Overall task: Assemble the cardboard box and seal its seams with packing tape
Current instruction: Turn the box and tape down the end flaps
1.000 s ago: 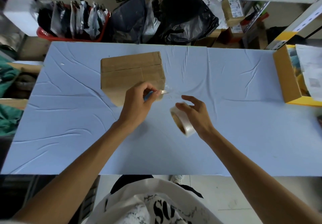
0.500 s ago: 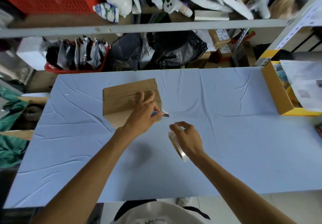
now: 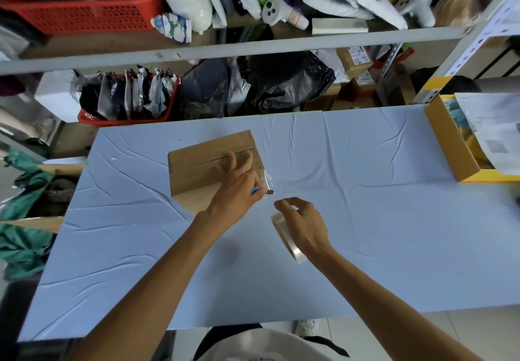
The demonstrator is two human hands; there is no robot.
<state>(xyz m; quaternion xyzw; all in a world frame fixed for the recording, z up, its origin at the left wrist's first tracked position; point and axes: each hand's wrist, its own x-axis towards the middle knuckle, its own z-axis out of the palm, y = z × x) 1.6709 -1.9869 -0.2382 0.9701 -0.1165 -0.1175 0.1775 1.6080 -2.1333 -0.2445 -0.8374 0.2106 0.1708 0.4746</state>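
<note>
- Fingers [image 3: 231, 161] of the left hand [image 3: 239, 189] do two jobs. Some lie stretched out on top of the box [image 3: 197, 163] near its right end, while thumb and forefinger pinch a cutter [image 3: 261, 191] with a blue handle. Its blade pokes out to the right, past the box's near right corner.
- The right hand [image 3: 305, 227] is curled round the roll [image 3: 287, 237] and grasps it above the counter [image 3: 365, 220], just right of the left hand and nearer the person. The roll stands on edge, tilted, with the forefinger and thumb arched over its upper rim.
- A crinkled strip of clear tape [image 3: 267, 176] hangs off the box's right end and runs down to the blade. Whether it joins the roll cannot be told.
- The box is brown and closed, and sits on the counter left of centre, on the far side of both hands. A seam between its top flaps runs lengthwise, and the outstretched fingers lie across it.
- A wrinkled pale blue sheet covers the counter.
- At the counter's right edge sits an open tray [image 3: 450, 147] of cardboard with a yellow rim, holding papers.
- Behind the counter is a shelf [image 3: 253, 48] crowded with red baskets [image 3: 84, 14], black bags [image 3: 281, 79] and parcels.
</note>
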